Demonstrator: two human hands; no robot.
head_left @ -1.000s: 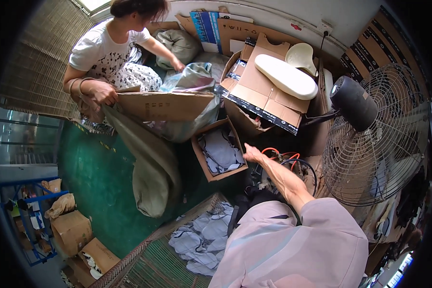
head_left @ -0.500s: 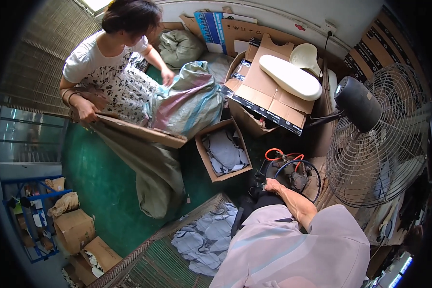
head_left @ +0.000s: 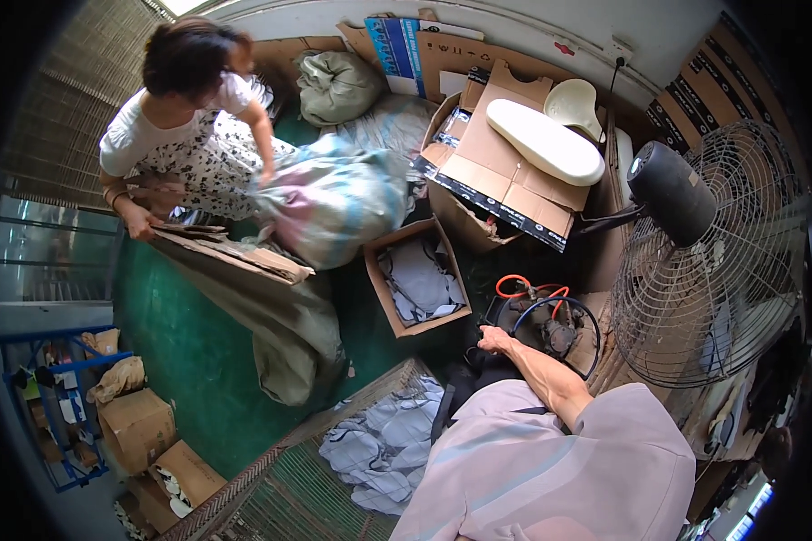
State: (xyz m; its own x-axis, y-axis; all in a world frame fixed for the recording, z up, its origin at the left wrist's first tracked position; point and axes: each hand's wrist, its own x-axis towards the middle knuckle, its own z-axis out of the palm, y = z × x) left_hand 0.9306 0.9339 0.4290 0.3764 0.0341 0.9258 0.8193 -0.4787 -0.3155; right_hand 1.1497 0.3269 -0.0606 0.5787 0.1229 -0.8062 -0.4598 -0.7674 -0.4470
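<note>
My right hand (head_left: 494, 340) reaches forward from a pale pink sleeve (head_left: 636, 433), its fingers curled together over dark material. What they hold, if anything, is hidden. Just ahead stands an open cardboard box (head_left: 391, 298) with grey-white cut pieces (head_left: 419, 284) inside. Right of the hand lies a metal device (head_left: 559, 338) with an orange hose (head_left: 512, 284) and a dark looped hose. Grey cut pieces (head_left: 383, 451) are heaped on a woven surface to my left. My left hand does not show.
A co-worker (head_left: 185, 108) holds flattened cardboard (head_left: 235, 255) beside a striped woven sack (head_left: 334, 198). A large wire-caged fan (head_left: 708, 261) stands at right. White moulded pieces (head_left: 546, 140) lie on a big carton (head_left: 505, 180). Blue shelving (head_left: 59, 361) and boxes (head_left: 138, 431) stand at left.
My right hand has shifted slightly left and forward. The co-worker has leaned left, drawing the flattened cardboard left, and the striped sack has tipped and moved left too.
</note>
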